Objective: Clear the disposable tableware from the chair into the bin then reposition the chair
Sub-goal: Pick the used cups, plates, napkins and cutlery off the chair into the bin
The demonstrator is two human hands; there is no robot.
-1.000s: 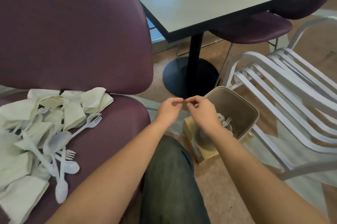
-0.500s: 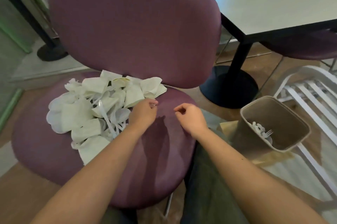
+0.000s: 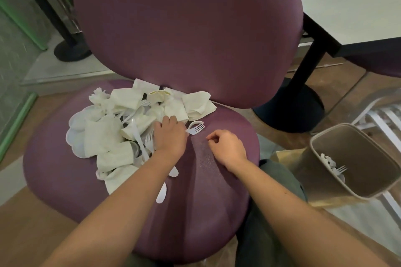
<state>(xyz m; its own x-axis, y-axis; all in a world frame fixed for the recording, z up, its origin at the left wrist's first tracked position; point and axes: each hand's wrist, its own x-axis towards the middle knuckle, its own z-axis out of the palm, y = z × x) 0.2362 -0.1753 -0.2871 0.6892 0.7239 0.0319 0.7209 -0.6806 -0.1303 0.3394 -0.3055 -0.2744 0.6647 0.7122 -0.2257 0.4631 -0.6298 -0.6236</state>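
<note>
Purple chair seat: tableware pile heaped at rear left. Your left hand lies flat on the pile, gripping nothing; right hand loosely curled, empty. Gather several pieces per grab, then carry to the bin on your right.

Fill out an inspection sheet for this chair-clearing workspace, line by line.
Surface: purple chair seat, bare on its right half.
Job's things: pile of crumpled paper cups and plastic cutlery on the seat's left; white forks at its edge; tilted bin holding some cutlery.
Clutter: nothing seen beyond the pile.
Grippers: left hand rests on the pile, grip hidden; right hand loosely curled, holding nothing.
Cables: nothing seen.
Surroundings: white table, white slatted chair.
</note>
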